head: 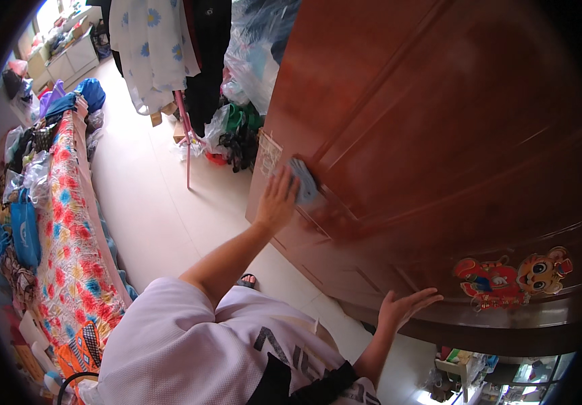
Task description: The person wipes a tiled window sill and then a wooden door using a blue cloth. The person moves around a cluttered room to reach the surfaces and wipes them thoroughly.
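Observation:
A reddish-brown wooden door (412, 136) with moulded panels fills the right of the view. My left hand (277, 198) presses a folded grey-blue cloth (302, 180) against the door near its edge. Beside the cloth, a patterned sticker (269, 154) is on the door's edge area. My right hand (406, 307) is held lower down by the door, fingers spread, holding nothing; whether it touches the surface I cannot tell. To its right, a cartoon tiger sticker (519, 278) in red clothes is stuck on the door.
A bed with a floral cover (76, 228) stands at the left, bags and clothes piled along it. Clothes (151, 50) hang on a rack with pinkish legs (188, 152). Plastic bags (243, 121) lie behind it on the pale tiled floor (144, 187). Cluttered shelving (465, 372) is at the lower right.

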Action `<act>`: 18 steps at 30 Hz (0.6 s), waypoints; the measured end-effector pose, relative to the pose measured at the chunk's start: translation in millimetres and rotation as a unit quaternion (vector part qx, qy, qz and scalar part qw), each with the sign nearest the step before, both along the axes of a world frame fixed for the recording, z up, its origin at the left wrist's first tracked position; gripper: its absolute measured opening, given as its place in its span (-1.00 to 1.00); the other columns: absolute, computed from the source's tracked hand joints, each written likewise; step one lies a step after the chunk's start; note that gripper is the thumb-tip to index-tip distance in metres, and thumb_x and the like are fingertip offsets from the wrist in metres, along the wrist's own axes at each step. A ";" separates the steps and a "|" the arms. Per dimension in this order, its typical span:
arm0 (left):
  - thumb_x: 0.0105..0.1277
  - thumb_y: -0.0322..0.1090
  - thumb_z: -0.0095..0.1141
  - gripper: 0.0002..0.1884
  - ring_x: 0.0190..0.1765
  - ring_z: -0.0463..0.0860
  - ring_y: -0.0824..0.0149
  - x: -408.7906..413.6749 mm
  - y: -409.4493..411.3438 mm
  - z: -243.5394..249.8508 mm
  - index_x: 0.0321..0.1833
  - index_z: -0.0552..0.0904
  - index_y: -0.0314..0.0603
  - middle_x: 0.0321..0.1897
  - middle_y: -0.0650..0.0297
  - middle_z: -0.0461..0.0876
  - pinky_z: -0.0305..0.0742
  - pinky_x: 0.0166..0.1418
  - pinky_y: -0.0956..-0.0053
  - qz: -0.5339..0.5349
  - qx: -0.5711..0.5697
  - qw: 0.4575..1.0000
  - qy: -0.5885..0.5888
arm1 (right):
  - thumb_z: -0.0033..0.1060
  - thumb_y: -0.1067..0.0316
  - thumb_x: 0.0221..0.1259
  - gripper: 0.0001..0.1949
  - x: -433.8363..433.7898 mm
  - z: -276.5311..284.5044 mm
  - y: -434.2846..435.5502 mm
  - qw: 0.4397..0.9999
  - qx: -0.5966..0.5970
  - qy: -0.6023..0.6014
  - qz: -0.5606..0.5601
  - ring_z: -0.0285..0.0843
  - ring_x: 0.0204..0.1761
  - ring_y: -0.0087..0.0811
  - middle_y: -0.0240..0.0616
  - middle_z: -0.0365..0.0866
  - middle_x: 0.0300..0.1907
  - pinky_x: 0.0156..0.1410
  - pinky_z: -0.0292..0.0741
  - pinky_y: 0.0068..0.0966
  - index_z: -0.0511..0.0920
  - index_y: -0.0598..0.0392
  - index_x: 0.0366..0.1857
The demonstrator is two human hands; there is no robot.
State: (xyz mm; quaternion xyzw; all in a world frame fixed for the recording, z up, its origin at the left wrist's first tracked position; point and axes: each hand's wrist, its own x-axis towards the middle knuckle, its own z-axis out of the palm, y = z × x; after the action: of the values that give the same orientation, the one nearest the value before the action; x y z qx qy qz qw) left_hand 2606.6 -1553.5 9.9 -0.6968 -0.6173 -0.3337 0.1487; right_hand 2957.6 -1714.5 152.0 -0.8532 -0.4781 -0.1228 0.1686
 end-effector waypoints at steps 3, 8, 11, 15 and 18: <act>0.24 -0.33 0.24 -0.23 0.70 0.09 -0.21 -16.4 12.0 21.6 0.57 0.37 -0.33 0.66 -0.24 0.09 0.05 0.72 -0.08 0.046 -0.006 0.996 -0.076 | 0.33 0.35 0.19 0.20 1.3 -4.2 0.2 1.000 0.000 -0.006 -0.007 -0.43 0.76 0.19 0.17 -0.77 0.71 0.71 0.28 -0.14 -0.52 0.18 0.67; 0.18 -0.44 0.31 -0.15 0.68 -0.01 -0.44 10.8 14.4 23.0 0.58 0.28 -0.47 0.65 -0.42 -0.06 0.05 0.70 -0.15 0.049 -0.016 0.952 -0.301 | 0.35 0.34 0.17 0.21 0.3 -5.6 4.6 1.000 0.004 -0.012 0.000 -0.45 0.75 0.22 0.20 -0.80 0.69 0.71 0.27 -0.13 -0.53 0.21 0.66; 0.25 -0.40 0.33 -0.19 0.64 -0.02 -0.56 62.9 -7.0 9.2 0.60 0.33 -0.26 0.67 -0.39 -0.10 0.12 0.64 -0.28 -0.040 0.021 0.963 -0.267 | 0.38 0.34 0.16 0.22 1.0 -6.5 6.7 1.000 0.006 -0.018 -0.005 -0.45 0.75 0.23 0.21 -0.80 0.69 0.71 0.26 -0.13 -0.52 0.24 0.65; 0.29 -0.33 0.33 -0.34 0.68 0.02 -0.42 98.2 -48.6 12.7 0.50 0.52 0.23 0.68 -0.27 -0.05 0.20 0.61 -0.31 -0.215 0.014 0.971 -0.101 | 0.41 0.34 0.16 0.23 1.5 -8.0 5.9 1.000 0.020 -0.023 -0.002 -0.41 0.75 0.24 0.21 -0.80 0.69 0.71 0.28 -0.13 -0.52 0.25 0.65; 0.31 -0.26 0.30 -0.46 0.64 0.22 -0.22 86.9 -49.3 13.2 0.36 0.64 0.45 0.65 -0.13 0.13 0.30 0.57 -0.22 -0.217 0.059 0.974 0.007 | 0.41 0.33 0.17 0.23 -1.9 -3.3 8.4 1.000 0.007 -0.001 -0.011 -0.39 0.74 0.25 0.20 -0.80 0.69 0.69 0.31 -0.13 -0.51 0.25 0.65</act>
State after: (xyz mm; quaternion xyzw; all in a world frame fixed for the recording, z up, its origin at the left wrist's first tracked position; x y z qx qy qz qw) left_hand 2693.5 -1602.8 23.2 -0.8067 -0.4295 -0.3884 0.1177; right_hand 2955.6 -1706.1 148.7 -0.8572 -0.4677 -0.1292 0.1726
